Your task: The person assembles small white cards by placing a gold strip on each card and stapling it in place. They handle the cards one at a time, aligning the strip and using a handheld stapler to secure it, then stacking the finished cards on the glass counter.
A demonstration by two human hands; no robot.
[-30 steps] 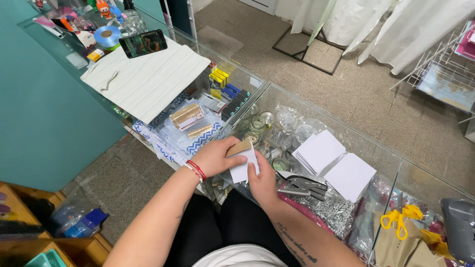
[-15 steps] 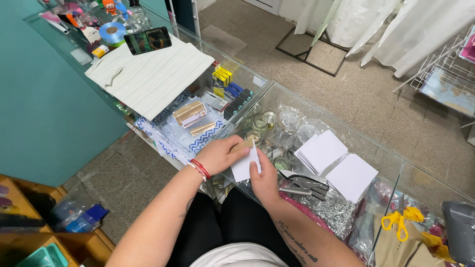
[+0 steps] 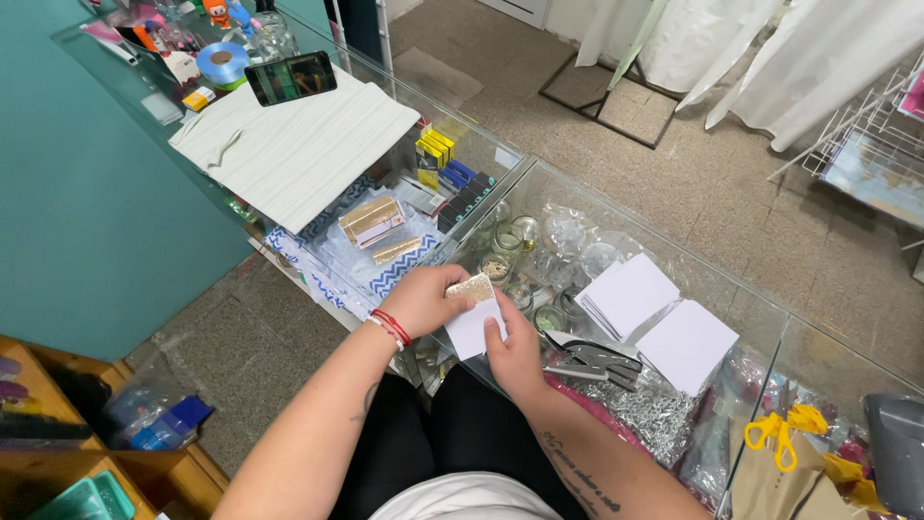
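Left hand (image 3: 419, 300) fingers pinched shut on gold glitter piece (image 3: 471, 287), pressing it against top edge of white card (image 3: 475, 327). Right hand (image 3: 515, 351) fingers closed on card's lower right side, thumb on its face, holding it above glass counter (image 3: 539, 183). To do well: keep card steady with right hand, square glitter piece to card edge before pressing, light grip so card stays flat. Near right: stapler (image 3: 592, 358), two stacks of white cards (image 3: 654, 318). Further left: phone (image 3: 291, 77) on pale mat (image 3: 289, 144).
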